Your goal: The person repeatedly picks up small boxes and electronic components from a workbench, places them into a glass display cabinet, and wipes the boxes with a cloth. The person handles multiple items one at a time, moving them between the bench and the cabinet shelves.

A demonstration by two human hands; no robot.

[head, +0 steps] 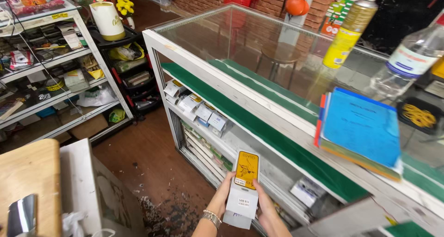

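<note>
Both hands held a small stack of flat white-and-yellow boxes [244, 186] low in front of the glass display case [222, 84]: the left hand [221, 196] clasped its left edge, the right hand [264, 204] its right edge, below the case's shelves.

A: The slim box [243, 189] at six o'clock looks like matt white card with a glossy yellow panel; the wristwatch [212, 217] beside it is shiny gold-toned metal.

B: The display case [240, 96] at twelve o'clock has a smooth glass top, chipped white-painted frame and green felt-like lining; the folder [362, 126] at three o'clock is matt blue paper; the floor [148, 158] is worn brown wood.
</note>
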